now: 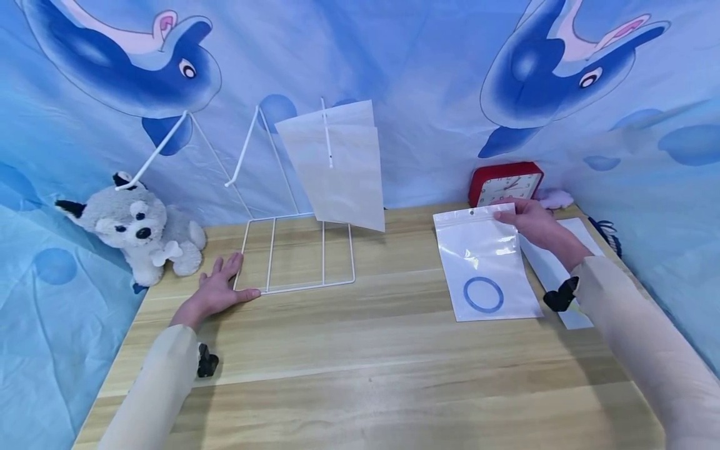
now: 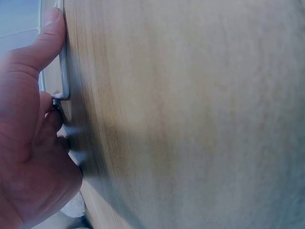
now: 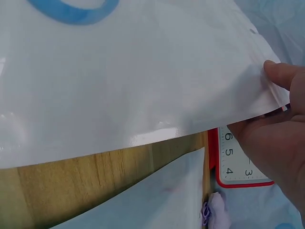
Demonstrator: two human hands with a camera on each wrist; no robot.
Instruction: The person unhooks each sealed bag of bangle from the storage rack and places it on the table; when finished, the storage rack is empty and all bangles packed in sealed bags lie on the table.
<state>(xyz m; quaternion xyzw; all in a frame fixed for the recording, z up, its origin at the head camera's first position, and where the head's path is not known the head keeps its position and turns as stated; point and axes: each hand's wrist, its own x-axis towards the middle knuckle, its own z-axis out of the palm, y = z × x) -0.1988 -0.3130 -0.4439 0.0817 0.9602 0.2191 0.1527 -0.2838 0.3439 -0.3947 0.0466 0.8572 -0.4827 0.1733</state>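
Note:
A white wire display rack (image 1: 298,289) stands at the back left, its base flat on the table. Two pale bags (image 1: 349,175) hang from one of its prongs. At the rack's front left corner rests my left hand (image 1: 216,294), thumb along the front wire and fingers spread by the side wire. My right hand (image 1: 534,222) pinches the top right corner of a white zip bag (image 1: 450,250) between thumb and fingers. A blue ring (image 1: 484,295) shows through its front. Beneath the right forearm lies another white bag (image 1: 574,319), partly covered.
A grey plush dog (image 1: 143,231) sits left of the rack. Behind the right hand stands a red square clock (image 1: 506,178), with a small purple plush (image 1: 554,199) beside it. A blue dolphin-print cloth (image 1: 405,62) hangs behind the wooden table (image 1: 365,381).

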